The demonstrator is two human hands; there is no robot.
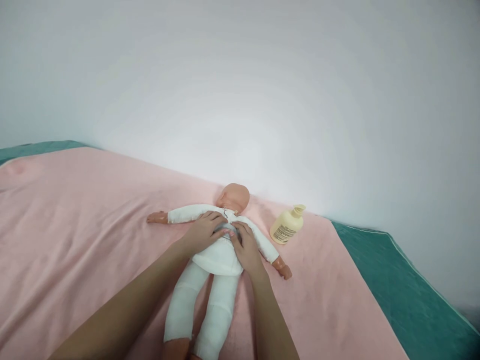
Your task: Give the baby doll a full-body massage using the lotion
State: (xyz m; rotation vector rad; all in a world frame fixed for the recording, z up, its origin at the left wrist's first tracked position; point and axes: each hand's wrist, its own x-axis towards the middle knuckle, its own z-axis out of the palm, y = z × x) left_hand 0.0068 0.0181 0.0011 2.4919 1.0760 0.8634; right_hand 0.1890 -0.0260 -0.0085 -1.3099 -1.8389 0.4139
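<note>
A baby doll (pixel 221 262) in a white cloth body lies stretched out on a pink sheet, its head toward the wall and its arms spread. My left hand (pixel 205 231) rests on the left side of the doll's chest with its fingers extended. On the right side of the chest lies my right hand (pixel 244 244), fingers also apart. The two thumbs come close together over the middle of the torso. Neither hand grips anything.
A pale yellow pump bottle (pixel 287 225) stands right of the doll, near its arm. The pink sheet (pixel 86 210) covers a green surface (pixel 386 280) that shows at both sides. A plain white wall (pixel 240 90) rises behind.
</note>
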